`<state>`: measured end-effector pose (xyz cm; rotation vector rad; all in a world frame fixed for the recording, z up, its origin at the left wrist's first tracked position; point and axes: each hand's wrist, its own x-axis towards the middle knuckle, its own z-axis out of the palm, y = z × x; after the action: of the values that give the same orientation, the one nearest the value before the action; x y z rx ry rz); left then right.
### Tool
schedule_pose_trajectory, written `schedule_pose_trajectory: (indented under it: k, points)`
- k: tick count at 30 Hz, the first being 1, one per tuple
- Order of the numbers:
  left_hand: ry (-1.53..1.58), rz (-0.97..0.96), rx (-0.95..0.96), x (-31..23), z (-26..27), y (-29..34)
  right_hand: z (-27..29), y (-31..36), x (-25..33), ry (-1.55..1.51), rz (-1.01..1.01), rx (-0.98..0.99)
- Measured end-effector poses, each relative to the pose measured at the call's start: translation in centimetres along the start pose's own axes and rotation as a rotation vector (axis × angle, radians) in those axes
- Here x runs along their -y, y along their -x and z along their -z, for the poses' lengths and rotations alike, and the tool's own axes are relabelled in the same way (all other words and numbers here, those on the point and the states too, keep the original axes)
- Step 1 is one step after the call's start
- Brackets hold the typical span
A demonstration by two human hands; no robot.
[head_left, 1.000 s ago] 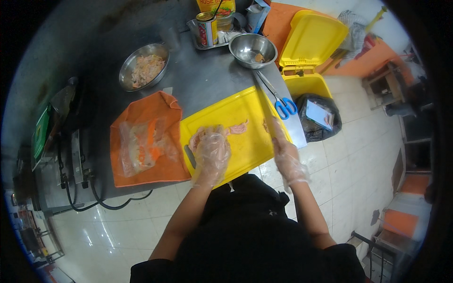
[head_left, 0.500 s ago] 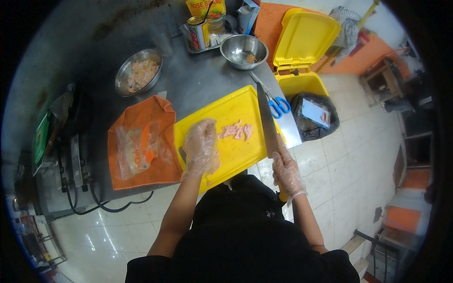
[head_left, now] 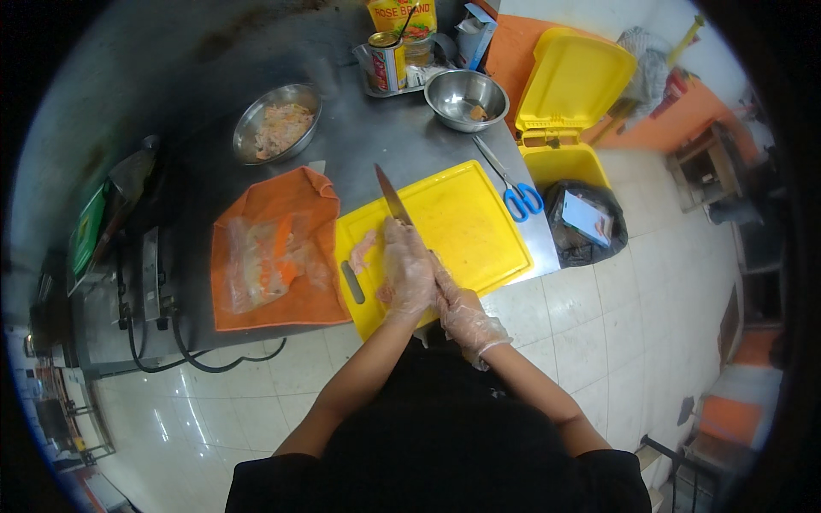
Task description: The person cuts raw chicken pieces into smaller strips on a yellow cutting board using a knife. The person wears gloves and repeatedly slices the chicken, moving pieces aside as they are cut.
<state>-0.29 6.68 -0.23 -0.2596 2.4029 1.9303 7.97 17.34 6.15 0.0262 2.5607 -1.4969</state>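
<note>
My right hand (head_left: 469, 325), in a clear plastic glove, is closed round the handle of a large kitchen knife (head_left: 392, 195). Its blade slants up to the left across the yellow cutting board (head_left: 479, 214). Also gloved, my left hand (head_left: 407, 269) is bent against the lower part of the blade, touching my right hand. Its fingers look drawn together, and whatever lies under them is hidden. A strip of raw pink meat (head_left: 363, 250) rests on the board by its handle slot, with another bit of meat (head_left: 384, 294) beside my left hand.
An orange cloth (head_left: 321, 201) bearing a plastic bag (head_left: 256, 265) lies left of the board. A steel bowl of meat pieces (head_left: 282, 130) stands behind it. Blue-handled scissors (head_left: 520, 200), a second steel bowl (head_left: 466, 101) and a yellow bin (head_left: 569, 164) are at the right.
The knife has swung left from the board's right edge, and both hands have come together at it. The small cut meat pieces mid-board no longer show. The view has shifted slightly.
</note>
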Motion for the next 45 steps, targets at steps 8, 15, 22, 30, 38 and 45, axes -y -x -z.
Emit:
schedule_pose_trajectory:
  k: [8,15,22,30,38,45]
  points:
    - [0.375,-0.079,-0.173,-7.0,7.2,-6.1,5.1,1.6,2.1,-0.042,0.126,-0.303]
    - [0.238,-0.562,-0.575,-22.8,16.1,-14.4,8.9,5.7,2.2,-0.166,-0.201,-0.522]
    - [-0.167,-0.406,-0.403,-23.7,21.7,-19.6,8.5,7.0,1.6,-0.232,-0.344,-0.467]
    - [-0.559,-0.269,0.08,-19.8,19.7,-10.8,7.9,4.4,-3.3,0.378,-0.106,-0.364]
    - [-0.605,0.068,0.329,-8.9,13.3,1.9,9.3,1.1,-7.1,0.692,-0.049,-0.404]
    - [-0.614,0.024,0.131,-2.3,8.1,5.8,5.3,-1.9,-2.1,0.611,0.435,-0.31]
